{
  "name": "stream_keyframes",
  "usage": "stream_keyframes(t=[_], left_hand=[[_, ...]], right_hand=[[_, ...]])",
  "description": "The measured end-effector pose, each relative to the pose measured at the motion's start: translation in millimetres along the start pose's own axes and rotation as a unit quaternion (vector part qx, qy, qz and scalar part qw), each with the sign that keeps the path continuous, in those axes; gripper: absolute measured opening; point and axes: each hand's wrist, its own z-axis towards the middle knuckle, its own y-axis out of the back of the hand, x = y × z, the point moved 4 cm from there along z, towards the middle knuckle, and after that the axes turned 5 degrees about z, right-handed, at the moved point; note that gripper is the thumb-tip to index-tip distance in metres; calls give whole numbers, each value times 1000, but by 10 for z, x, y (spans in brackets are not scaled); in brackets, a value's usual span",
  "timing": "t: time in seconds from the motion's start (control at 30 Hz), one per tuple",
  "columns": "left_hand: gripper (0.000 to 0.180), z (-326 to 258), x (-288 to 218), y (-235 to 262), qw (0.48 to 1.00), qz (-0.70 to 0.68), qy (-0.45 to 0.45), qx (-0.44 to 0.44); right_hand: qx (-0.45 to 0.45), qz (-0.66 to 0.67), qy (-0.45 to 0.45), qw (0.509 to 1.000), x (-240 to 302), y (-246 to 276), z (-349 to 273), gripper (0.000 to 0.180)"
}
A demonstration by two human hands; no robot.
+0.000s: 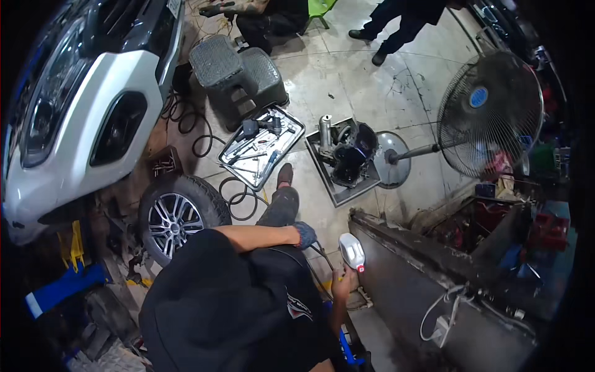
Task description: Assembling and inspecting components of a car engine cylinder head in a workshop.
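My left hand (304, 235), in a dark grey glove, is closed at the end of a forearm that crosses above my leg. Beside its fingers runs a dark hose or cord (323, 253); I cannot tell if the hand grips it. My bare right hand (341, 285) is lower and to the right, its fingers curled and partly hidden. Close to those fingertips is a silver-white plastic bottle (351, 249) with a red cap, by a dark metal side panel (403, 273). Whether my fingers touch the bottle does not show.
Ahead lie a tool tray (251, 170) and a tray (338, 199) with dark metal parts. A wheel (207, 199), black step stools (217, 62) and a car bumper (124, 74) are left. A fan (493, 115) stands right. Two people (400, 28) are at the back.
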Motion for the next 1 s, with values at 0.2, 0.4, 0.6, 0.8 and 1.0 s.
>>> stream_keyframes(t=[0.2,0.4,0.6,0.8,1.0], left_hand=[[20,306,664,1192,1000,-13,-25,13],[22,177,1164,2418,989,-11,-37,-143],[27,459,1884,3479,995,-45,40,-77],[43,1212,2961,3863,992,-78,92,35],[38,2624,4070,4963,988,16,56,143]], right_hand=[[18,11,-148,989,327,-52,1063,71],[59,355,-174,917,1583,259,2287,40],[72,470,-140,869,2385,476,3294,26],[41,410,-116,904,2692,370,4732,21],[130,303,-209,921,2659,388,6570,34]])
